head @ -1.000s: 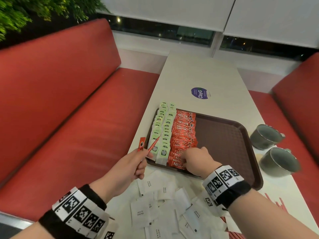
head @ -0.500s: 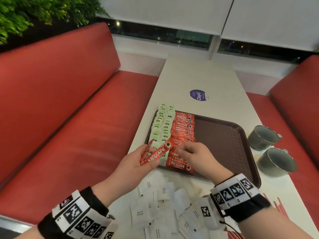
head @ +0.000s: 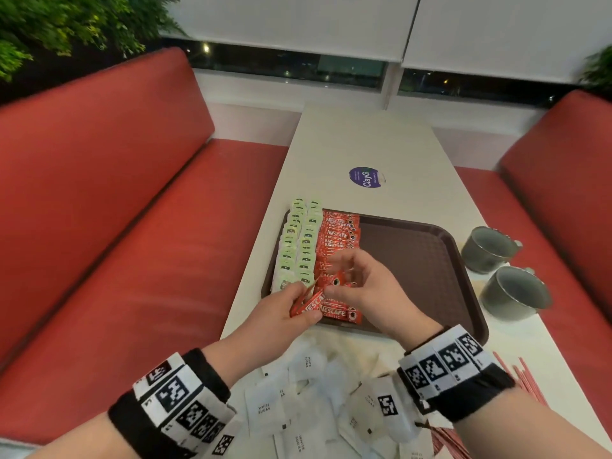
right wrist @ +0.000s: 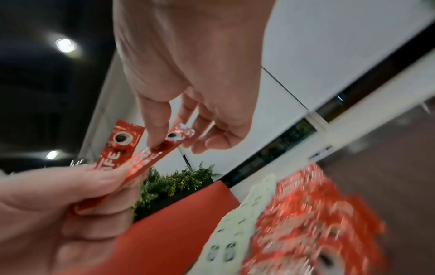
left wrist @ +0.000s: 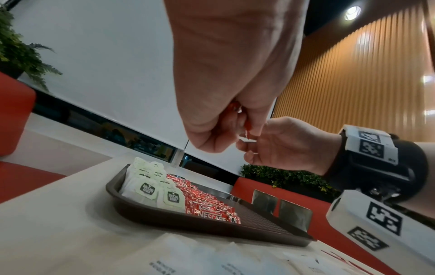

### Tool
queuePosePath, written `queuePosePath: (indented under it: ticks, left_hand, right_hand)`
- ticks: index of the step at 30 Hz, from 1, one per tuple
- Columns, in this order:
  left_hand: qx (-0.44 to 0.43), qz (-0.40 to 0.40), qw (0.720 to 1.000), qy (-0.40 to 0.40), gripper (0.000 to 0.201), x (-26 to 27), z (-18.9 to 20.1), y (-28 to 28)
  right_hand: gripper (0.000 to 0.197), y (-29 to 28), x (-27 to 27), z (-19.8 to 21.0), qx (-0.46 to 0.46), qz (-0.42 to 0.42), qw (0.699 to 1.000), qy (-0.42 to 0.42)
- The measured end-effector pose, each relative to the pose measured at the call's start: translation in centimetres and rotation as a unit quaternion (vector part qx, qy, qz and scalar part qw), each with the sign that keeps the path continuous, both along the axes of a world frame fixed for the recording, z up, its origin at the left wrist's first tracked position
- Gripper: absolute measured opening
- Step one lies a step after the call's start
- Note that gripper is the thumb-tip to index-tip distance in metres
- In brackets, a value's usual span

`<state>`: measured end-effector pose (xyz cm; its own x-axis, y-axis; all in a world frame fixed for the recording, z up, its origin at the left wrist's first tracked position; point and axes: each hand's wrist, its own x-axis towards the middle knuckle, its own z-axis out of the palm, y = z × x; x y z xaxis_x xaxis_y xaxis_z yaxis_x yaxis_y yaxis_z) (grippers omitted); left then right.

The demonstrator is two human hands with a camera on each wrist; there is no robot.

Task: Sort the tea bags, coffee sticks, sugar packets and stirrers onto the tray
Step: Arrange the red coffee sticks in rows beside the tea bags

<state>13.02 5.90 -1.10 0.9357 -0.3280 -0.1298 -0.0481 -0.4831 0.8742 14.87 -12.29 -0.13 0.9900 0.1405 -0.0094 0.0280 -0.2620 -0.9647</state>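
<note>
Right hand (head: 367,286) is now pinching the tip of a coffee stick (right wrist: 150,160) — left hand (head: 275,318) is still gripping the sticks' other end — above the tray's (head: 427,256) near edge, no longer resting on the row.

Red booth benches (head: 139,207) flank white table (head: 364,144); dark windows (head: 288,66), white blinds (head: 298,18).

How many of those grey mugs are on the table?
2. Both stand on the table just right of the tray: the far mug and the near mug side by side. None other shows, though the frame edge may hide more.
</note>
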Motion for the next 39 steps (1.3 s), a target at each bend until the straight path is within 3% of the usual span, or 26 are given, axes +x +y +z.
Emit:
queuePosePath:
  ticks: [2, 4, 7, 10, 12, 17, 26, 28, 29, 31, 33, 35, 39]
  left_hand:
    - [0.016, -0.011, 1.0, -0.007, 0.008, 0.4, 0.0, 0.2]
    - [0.018, -0.013, 1.0, -0.009, 0.01, 0.9, 0.0, 0.3]
    - [-0.003, 0.027, 0.998, 0.05, 0.013, 1.7, -0.3, 0.3]
    - [-0.103, 0.092, 0.976, 0.17, 0.023, 1.7, -1.0, 0.6]
    - [-0.121, 0.105, 0.97, 0.184, 0.03, 1.6, -1.6, 1.0]
    - [-0.009, 0.094, 0.989, 0.118, 0.025, 1.1, -1.7, 3.0]
    - [-0.006, 0.09, 0.995, -0.051, 0.025, -0.1, -0.4, 5.0]
    - [-0.017, 0.097, 0.986, -0.132, 0.03, -0.5, -0.3, 5.3]
    - [-0.018, 0.089, 0.976, -0.197, 0.031, -0.7, -0.3, 5.6]
    - [-0.02, 0.047, 0.942, -0.33, 0.018, -1.0, -0.2, 6.0]
    - [-0.02, 0.019, 0.908, -0.418, 0.009, -1.1, 0.0, 6.0]
    - [-0.028, 0.002, 0.881, -0.473, 0.006, -1.0, 0.1, 5.8]
    - [-0.015, -0.025, 0.838, -0.545, 0.008, -1.1, 0.0, 5.3]
  right_hand:
    - [0.018, -0.8, 0.0, 0.5, -0.165, 0.031, 0.981, -0.095]
    - [0.009, -1.5, 0.1, 0.7, -0.25, 0.067, 0.958, -0.123]
    - [0.012, -2.3, 0.6, -0.3, -0.289, 0.038, 0.952, -0.091]
    - [0.01, -2.6, 1.2, -2.7, -0.327, -0.017, 0.944, -0.039]
    - [0.01, -2.2, 1.4, -4.2, -0.367, -0.008, 0.93, 0.001]
    - [0.013, -1.6, 1.5, -5.8, -0.469, 0.019, 0.883, 0.018]
    - [0.017, -0.6, 2.1, -5.4, -0.581, 0.051, 0.812, -0.004]
    - [0.014, -0.5, 1.8, -4.7, -0.549, 0.023, 0.835, -0.013]
    - [0.014, -0.5, 1.6, -4.0, -0.502, 0.012, 0.865, -0.01]
    - [0.018, -0.4, 1.0, -1.9, -0.348, 0.005, 0.938, 0.014]
    - [0.023, 0.2, -0.1, 1.0, -0.19, 0.026, 0.981, 0.042]
    - [0.021, 0.8, -1.1, 3.1, -0.105, 0.074, 0.99, 0.06]
    - [0.01, 1.7, -2.5, 4.4, -0.072, 0.147, 0.984, 0.071]
